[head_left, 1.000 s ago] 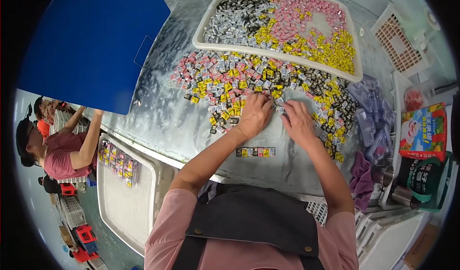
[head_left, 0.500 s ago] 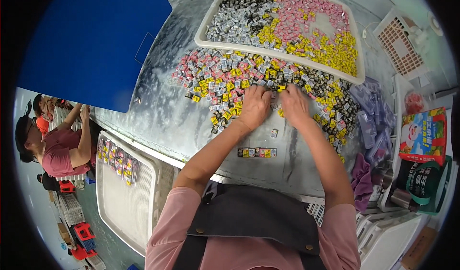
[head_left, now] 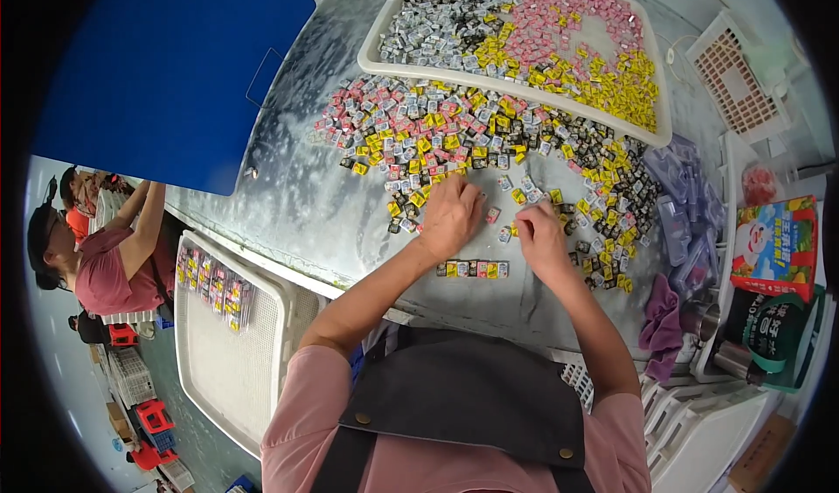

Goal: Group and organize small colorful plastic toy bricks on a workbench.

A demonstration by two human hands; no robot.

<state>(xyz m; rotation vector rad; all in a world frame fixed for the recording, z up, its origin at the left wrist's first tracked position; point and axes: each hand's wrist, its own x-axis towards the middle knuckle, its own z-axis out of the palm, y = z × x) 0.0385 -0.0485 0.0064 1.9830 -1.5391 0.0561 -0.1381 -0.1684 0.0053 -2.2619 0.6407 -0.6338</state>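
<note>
Small wrapped blocks in pink, yellow, black and white lie in a broad loose pile (head_left: 419,139) across the table. My left hand (head_left: 452,217) rests at the pile's near edge, fingers curled down and together; what is under its fingertips is hidden. My right hand (head_left: 544,241) is pinched, with a small yellowish block (head_left: 523,228) showing at its fingertips. Between the hands lies a loose pink block (head_left: 493,215). Nearer to me, a short straight row of blocks (head_left: 472,269) lies side by side, apart from both hands.
Behind the pile stands a white tray (head_left: 516,91) of blocks sorted by colour. Clear plastic cases (head_left: 686,222) and a purple cloth (head_left: 662,327) lie at right. A white tray (head_left: 218,379) with packed blocks is at lower left. A blue panel (head_left: 175,73) and a co-worker (head_left: 118,266) are beyond.
Both hands have drawn back toward me from the pile. Several blocks now lie loose between them, nearer the row. My right hand has closed into a pinch.
</note>
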